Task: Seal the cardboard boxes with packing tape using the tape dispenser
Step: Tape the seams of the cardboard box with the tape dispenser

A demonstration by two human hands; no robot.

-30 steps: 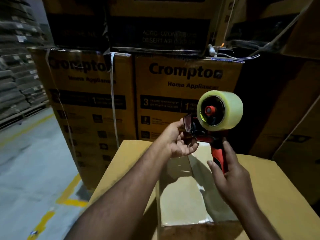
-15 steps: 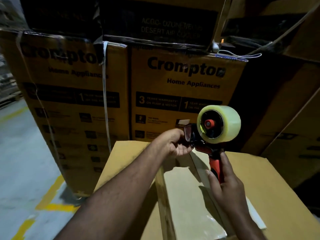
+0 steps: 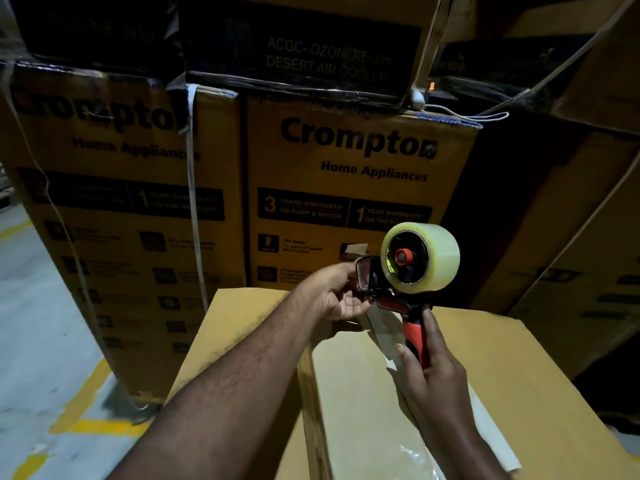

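Your right hand (image 3: 434, 379) was wrapped round the red handle of the tape dispenser (image 3: 381, 289), fingers curled tight, index finger lying up the grip. You held the dispenser in the air above the far edge of the cardboard box (image 3: 526, 372), not touching it, with the tape roll (image 3: 436, 258) at the top. Your left hand (image 3: 332, 297) was at the front guard plate, thumb above and fingers curled under, pinching at it. I couldn't tell whether it had caught the tape end. A small loose tab (image 3: 356, 250) stuck up just above the thumb.

Handling judgement: the dispenser looked light and rigid and fine for one hand. The handle was the right place to hold. Keep your fingers off the cutter edge behind the guard. The tape was thin and clear, likely to stick to itself and hard to see, so hold only the tab and keep it taut.

The box lid looked stiff but springy at the centre seam, so it probably needed pressing flat before taping. Printed cartons (image 3: 346, 168) were stacked close behind the box.
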